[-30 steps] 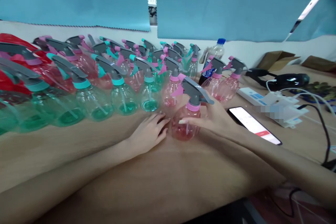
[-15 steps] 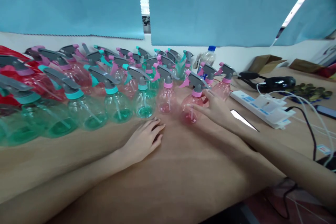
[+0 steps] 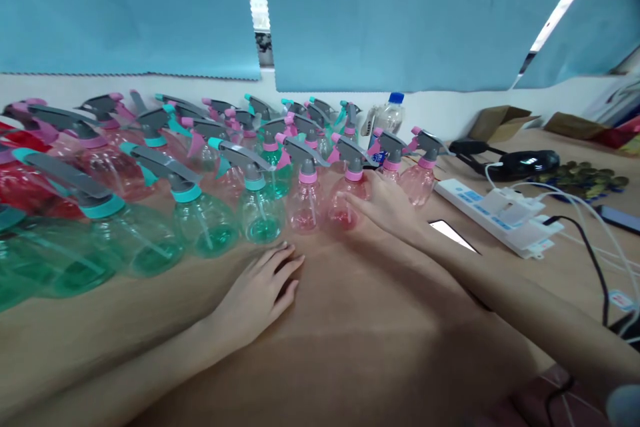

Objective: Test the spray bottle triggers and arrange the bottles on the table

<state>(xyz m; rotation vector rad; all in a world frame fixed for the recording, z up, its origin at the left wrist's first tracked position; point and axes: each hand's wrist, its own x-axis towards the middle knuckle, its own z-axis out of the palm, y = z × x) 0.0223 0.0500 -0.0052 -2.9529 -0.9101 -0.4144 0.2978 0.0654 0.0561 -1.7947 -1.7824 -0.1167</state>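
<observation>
My right hand (image 3: 383,203) grips a pink spray bottle (image 3: 345,203) around its side, thumb toward me; the bottle stands upright on the table (image 3: 320,307). Just left of it, close beside or touching, is another pink spray bottle (image 3: 305,205). My left hand (image 3: 265,283) lies flat on the tabletop with fingers spread, holding nothing. Nearest its fingertips stands a green spray bottle (image 3: 261,217) with a turquoise collar. More green bottles (image 3: 205,223) continue the front row to the left. Two pink bottles, one of them this pink spray bottle (image 3: 421,180), stand beyond my right hand.
Behind the front row stand several more spray bottles (image 3: 250,121). A clear bottle with a blue cap (image 3: 393,113) is by the wall. To the right are a phone (image 3: 453,235), a white power strip (image 3: 493,217) with cables, a black device (image 3: 527,163) and an open cardboard box (image 3: 500,123).
My right hand has moved the pink spray bottle left, up to the neighbouring pink one. The view has shifted slightly. My left hand still rests on the table.
</observation>
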